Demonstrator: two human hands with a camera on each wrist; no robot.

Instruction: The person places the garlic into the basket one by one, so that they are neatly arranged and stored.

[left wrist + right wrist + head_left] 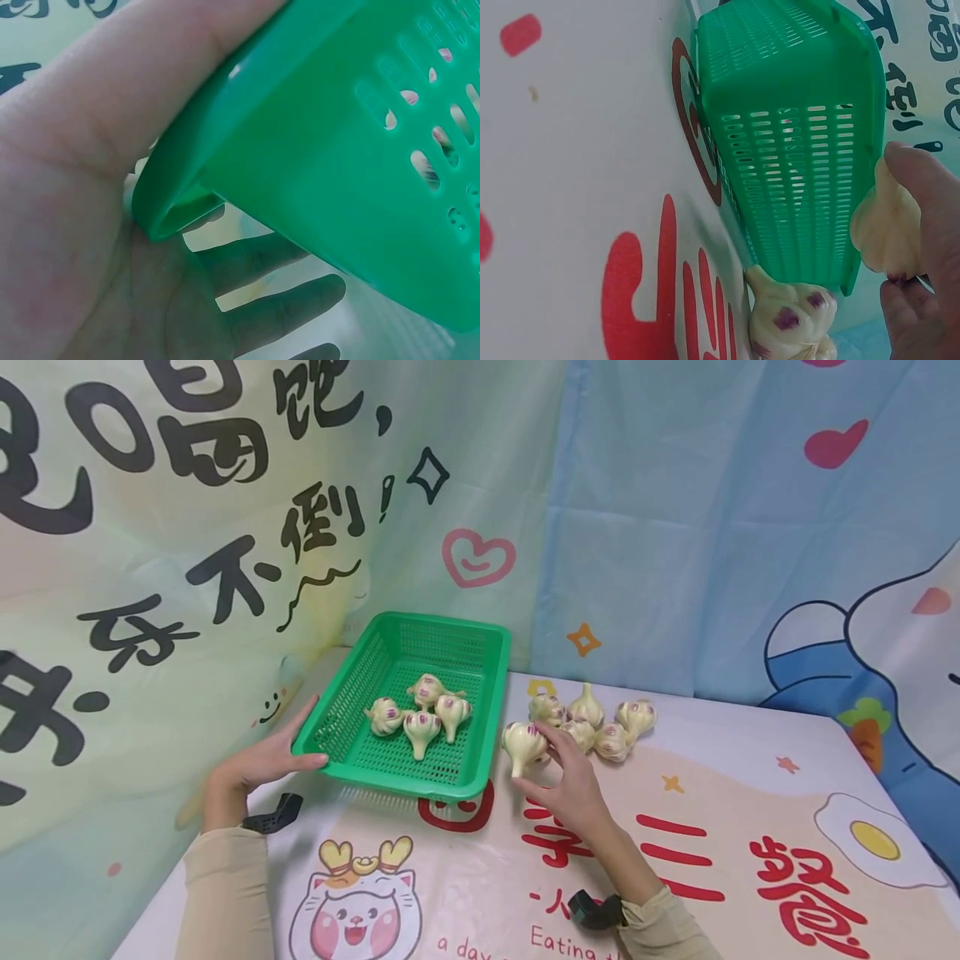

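Observation:
A green plastic basket (420, 787) with slotted walls has its near-left corner gripped by my left hand (258, 764). In the left wrist view the thumb lies along the rim and the fingers reach past the outer side. Several garlic bulbs (422, 728) lie inside the basket. My right hand (573, 789) holds another garlic bulb (522, 745) between thumb and fingers, just outside the basket's right wall. In the right wrist view this garlic bulb (889, 225) is level with the rim, its stem toward the thumb.
More garlic bulbs (613, 742) are grouped on the table right of the basket, behind my right hand. A printed cloth (630, 543) hangs along the back and left. The tabletop (465, 877) carries printed cartoons and red lettering.

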